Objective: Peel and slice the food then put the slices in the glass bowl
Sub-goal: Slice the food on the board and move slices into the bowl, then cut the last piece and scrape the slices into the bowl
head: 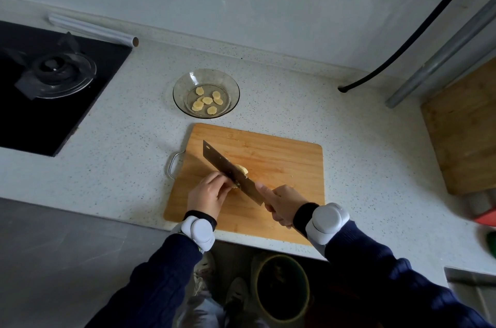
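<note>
Speckled bench [268, 102] fills the frame, cutting board [281, 158] at centre. Above it the glass bowl [182, 91] holds a handful of pale slices [207, 100]. Cleaver [228, 169] slants across the board, right hand [281, 204] closed round its handle, left hand [209, 193] curled, pinning the food [243, 168] beside the blade. Best now, I'd say: fingertips tucked back, straight downstrokes, even thickness; that remaining piece looks small and liable to slip.

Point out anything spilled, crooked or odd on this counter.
Nothing spilled. The wooden cutting board lies askew, its near edge overhanging the speckled white counter above the round bin on the floor.
</note>
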